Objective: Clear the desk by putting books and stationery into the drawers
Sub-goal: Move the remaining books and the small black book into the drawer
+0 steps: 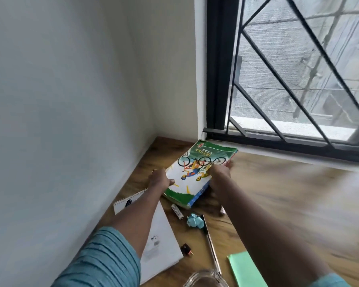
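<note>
A green and white book point(197, 175) with cyclists on its cover lies on other books in the desk's far corner by the window. My left hand point(159, 179) grips its left edge, thumb on the cover. My right hand point(220, 172) holds its right edge. Nearer me lie a white spiral notepad point(164, 241), a white marker point(177, 211), a crumpled blue paper ball point(195, 221), a black and silver pen point(211, 247), a small black and red item point(186, 249) and a green paper sheet point(247, 270). No drawers are in view.
The wooden desk point(288, 199) meets a white wall point(71, 121) on the left and a black-framed barred window point(298, 79) at the back. A clear glass rim point(205, 278) shows at the bottom edge. Another marker end point(222, 211) peeks out beside my right forearm.
</note>
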`<control>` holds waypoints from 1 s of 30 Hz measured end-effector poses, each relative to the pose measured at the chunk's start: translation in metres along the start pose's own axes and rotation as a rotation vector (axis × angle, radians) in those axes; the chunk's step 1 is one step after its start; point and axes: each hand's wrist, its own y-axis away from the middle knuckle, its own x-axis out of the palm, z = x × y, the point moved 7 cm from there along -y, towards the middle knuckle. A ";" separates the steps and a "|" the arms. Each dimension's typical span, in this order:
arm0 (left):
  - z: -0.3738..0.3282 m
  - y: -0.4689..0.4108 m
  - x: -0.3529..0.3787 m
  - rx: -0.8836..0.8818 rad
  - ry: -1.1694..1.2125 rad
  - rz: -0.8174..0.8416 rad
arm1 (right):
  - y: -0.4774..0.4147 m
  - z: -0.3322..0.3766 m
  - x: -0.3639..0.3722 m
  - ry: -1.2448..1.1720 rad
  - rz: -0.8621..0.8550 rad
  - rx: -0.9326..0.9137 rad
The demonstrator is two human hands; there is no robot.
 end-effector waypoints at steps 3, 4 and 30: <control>0.002 -0.010 0.001 0.036 0.020 -0.011 | -0.009 0.000 0.011 -0.101 0.057 -0.025; 0.002 -0.010 -0.001 0.043 0.018 -0.008 | -0.013 -0.002 0.015 -0.129 0.083 -0.038; -0.048 0.390 -0.066 0.778 0.692 0.208 | 0.331 -0.077 -0.175 -0.179 0.294 -0.361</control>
